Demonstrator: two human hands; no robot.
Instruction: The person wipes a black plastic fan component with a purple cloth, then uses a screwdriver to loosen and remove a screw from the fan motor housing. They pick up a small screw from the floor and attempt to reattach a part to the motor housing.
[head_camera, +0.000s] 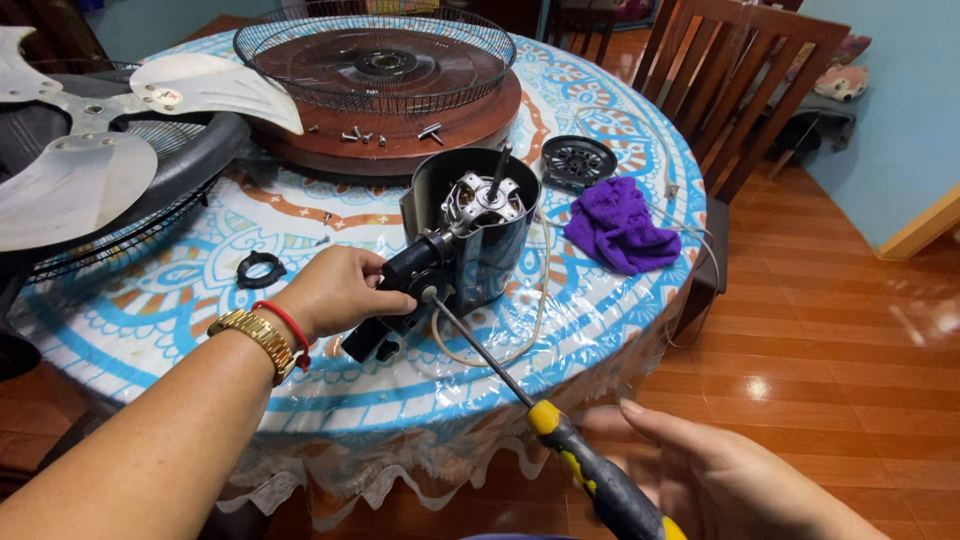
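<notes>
A fan motor assembly (470, 240) with a dark housing and bare metal shaft lies on the round table (150, 330). My left hand (335, 290), with a gold watch and red band at the wrist, grips the motor's black neck. My right hand (720, 475) holds a long screwdriver (560, 430) with a black and yellow handle. Its tip touches the neck joint of the motor beside my left fingers.
A fan blade (90, 150) rests on a black grille at the left. Another wire grille (375, 60) sits on a wooden turntable with loose screws (365, 135). A purple cloth (620, 230), a black round cap (578, 160) and a black ring (260, 268) lie nearby. Wooden chairs (740, 70) stand behind.
</notes>
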